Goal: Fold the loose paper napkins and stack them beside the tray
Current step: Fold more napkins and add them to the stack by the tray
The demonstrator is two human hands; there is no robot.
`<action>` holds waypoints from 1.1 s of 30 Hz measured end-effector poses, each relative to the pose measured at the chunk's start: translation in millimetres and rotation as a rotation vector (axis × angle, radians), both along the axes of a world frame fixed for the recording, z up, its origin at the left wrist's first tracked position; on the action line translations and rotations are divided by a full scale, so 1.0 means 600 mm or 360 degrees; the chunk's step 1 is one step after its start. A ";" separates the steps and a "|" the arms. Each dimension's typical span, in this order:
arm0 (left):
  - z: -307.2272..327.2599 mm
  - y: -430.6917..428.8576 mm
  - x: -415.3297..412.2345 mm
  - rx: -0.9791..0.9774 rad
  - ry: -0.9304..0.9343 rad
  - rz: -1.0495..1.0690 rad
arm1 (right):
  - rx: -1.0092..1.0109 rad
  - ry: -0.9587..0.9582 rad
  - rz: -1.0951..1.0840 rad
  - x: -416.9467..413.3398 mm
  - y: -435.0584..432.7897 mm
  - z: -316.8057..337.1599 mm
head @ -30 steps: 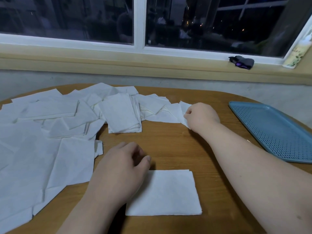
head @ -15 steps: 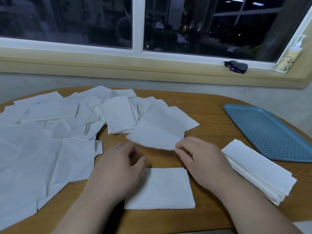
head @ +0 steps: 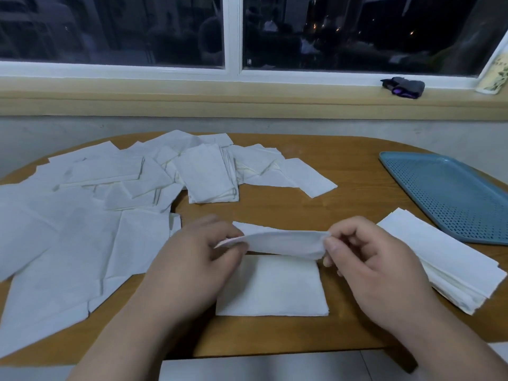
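A white paper napkin [head: 283, 240] is held just above the table, bent over along its length. My left hand [head: 198, 257] pinches its left end and my right hand [head: 368, 259] pinches its right end. Under it a folded napkin [head: 272, 290] lies flat near the table's front edge. A stack of folded napkins [head: 439, 259] rests to the right, beside the blue perforated tray [head: 450, 193]. Loose napkins [head: 82, 221] cover the left half of the table, with a small folded pile [head: 209, 174] at the back centre.
The round wooden table [head: 330, 215] ends close to my body and at the wall below the window. On the sill sit a dark purple object [head: 404, 86] and a bottle [head: 494, 75] at the far right.
My right hand picked a napkin from the back pile and carried it toward me. Both hands now hold it by the ends over the flat napkin, and it is bent over.
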State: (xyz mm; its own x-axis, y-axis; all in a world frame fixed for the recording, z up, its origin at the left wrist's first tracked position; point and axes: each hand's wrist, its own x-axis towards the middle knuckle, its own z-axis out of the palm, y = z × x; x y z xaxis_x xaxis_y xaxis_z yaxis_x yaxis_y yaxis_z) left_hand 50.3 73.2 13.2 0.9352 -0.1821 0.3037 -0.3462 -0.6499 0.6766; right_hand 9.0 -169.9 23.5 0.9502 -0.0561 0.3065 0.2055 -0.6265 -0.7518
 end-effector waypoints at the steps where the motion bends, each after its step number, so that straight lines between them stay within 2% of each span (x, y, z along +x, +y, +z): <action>1: 0.012 -0.001 -0.007 -0.0125 0.0024 0.0009 | 0.0116 -0.0056 -0.0014 0.000 0.001 0.005; 7: 0.055 -0.006 -0.038 -0.0881 0.0074 -0.0058 | 0.0573 -0.0195 -0.0039 0.000 0.016 0.040; 11: 0.047 -0.010 -0.032 -0.1121 0.0304 -0.0040 | 0.0576 -0.0113 -0.0090 0.017 0.021 0.045; 15: 0.025 -0.008 -0.017 -0.0897 0.0371 0.0136 | 0.0351 0.0005 -0.0110 0.037 0.027 0.032; 21: 0.013 -0.001 -0.005 -0.0486 0.0170 0.0234 | 0.0182 -0.0075 -0.0082 0.048 0.020 0.010; 26: 0.009 0.017 -0.006 -0.0232 0.0087 -0.0013 | -0.0094 -0.0249 0.0084 0.027 -0.008 -0.012; 30: 0.008 0.034 -0.015 -0.0055 0.0219 -0.0293 | -0.0411 -0.0345 0.0490 0.014 -0.040 -0.031; 33: 0.008 0.043 -0.023 0.0082 0.0303 -0.0432 | -0.0543 -0.0254 0.0669 0.009 -0.049 -0.034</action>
State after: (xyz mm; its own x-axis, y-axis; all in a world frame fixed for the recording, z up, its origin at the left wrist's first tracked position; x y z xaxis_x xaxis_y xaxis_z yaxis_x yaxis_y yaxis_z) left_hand 36.3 99.2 17.9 0.8894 -0.4431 0.1120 -0.3820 -0.5862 0.7144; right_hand 14.5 -199.6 3.1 0.8097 0.4447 0.3829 0.5846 -0.6683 -0.4601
